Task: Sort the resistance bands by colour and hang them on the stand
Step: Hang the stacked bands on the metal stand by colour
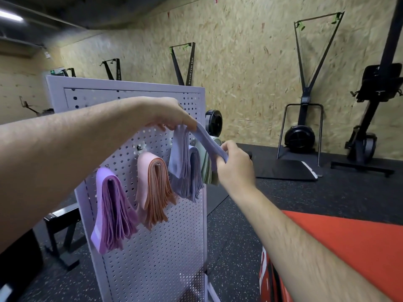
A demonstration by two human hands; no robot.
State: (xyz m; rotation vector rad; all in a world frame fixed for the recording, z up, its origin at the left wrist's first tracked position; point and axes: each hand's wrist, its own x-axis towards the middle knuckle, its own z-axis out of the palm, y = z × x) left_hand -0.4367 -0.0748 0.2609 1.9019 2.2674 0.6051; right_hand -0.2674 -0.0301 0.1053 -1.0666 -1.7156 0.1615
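Bands hang in colour bundles on a white pegboard stand: purple bundle at left, peach bundle beside it. Left hand pinches one end of a loose lavender band just above the lavender bundle. Right hand, in front of the green bundle, grips the other end. It is best to hold the loop open and slide it fully onto the lavender bundle's peg. Band looks flat, wide and soft.
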